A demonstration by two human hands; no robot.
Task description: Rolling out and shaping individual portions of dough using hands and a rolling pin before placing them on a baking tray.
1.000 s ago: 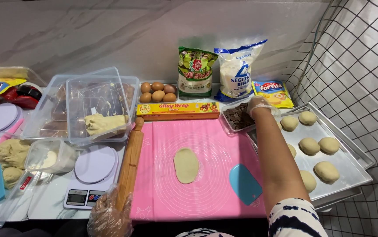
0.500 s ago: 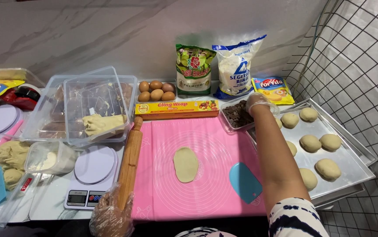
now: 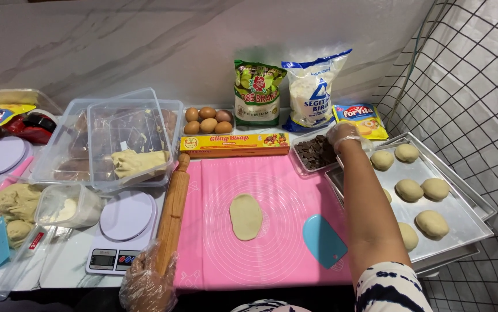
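Filling step, by the look of it: the gloved right hand reaches into the tray of chocolate pieces at centre right, fingers closing on some, while the gloved left hand grips the rolling pin at lower left; next, the chocolate needs carrying to the flattened oval dough mid-mat.

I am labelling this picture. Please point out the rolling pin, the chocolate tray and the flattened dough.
rolling pin (image 3: 173, 211), head view, middle of barrel
chocolate tray (image 3: 313, 152), head view, the chocolate pieces
flattened dough (image 3: 245, 216), head view, centre

Chocolate pieces in clear tray
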